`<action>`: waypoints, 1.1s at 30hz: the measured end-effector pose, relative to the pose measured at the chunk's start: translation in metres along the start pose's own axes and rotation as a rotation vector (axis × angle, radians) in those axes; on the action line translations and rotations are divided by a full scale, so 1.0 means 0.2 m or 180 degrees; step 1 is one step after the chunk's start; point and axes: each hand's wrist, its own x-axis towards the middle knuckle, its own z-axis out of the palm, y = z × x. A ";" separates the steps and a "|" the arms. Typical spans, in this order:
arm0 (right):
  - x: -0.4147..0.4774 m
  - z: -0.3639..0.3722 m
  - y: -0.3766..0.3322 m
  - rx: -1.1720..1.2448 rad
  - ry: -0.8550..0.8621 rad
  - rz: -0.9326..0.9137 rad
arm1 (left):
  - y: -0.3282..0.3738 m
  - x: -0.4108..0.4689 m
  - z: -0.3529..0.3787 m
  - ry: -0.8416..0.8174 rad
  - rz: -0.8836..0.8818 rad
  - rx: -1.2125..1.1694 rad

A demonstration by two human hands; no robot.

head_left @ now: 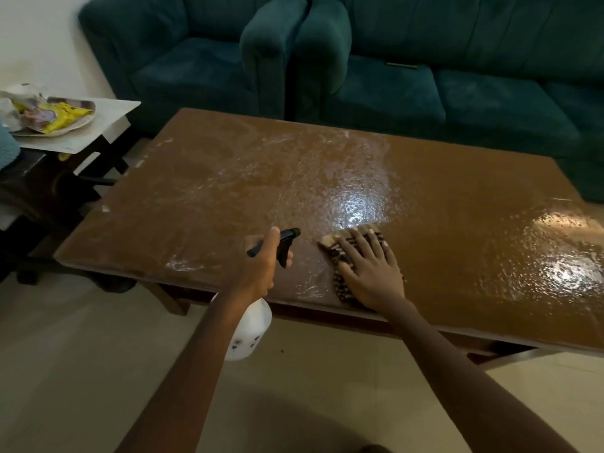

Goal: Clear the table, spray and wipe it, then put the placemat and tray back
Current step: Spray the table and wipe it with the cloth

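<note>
One head-worn wide-angle view looks forward and down from close above the near edge of the table point(457, 197), which fills mid frame; sofa point(425, 76) along the top, edges seemingly bowed by the lens

We face a teal sofa point(474, 93), matching armchair point(183, 67) just left of it, white side table point(108, 125) farther left, pale wall point(42, 44) behind, cream floor point(81, 354) before the sofa.

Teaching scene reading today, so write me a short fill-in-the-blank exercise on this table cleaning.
1. The left hand grips a white ____ with a black trigger.
2. The right hand presses a checked ____ flat on the brown table.
3. The tray of wrappers sits on the side table at the person's ____.
Missing: spray bottle; cloth; left.
</note>
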 end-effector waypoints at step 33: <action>0.78 -0.25 0.68 0.0357 -0.0158 0.0995 | 0.37 0.64 0.29 0.0124 -0.0094 0.0585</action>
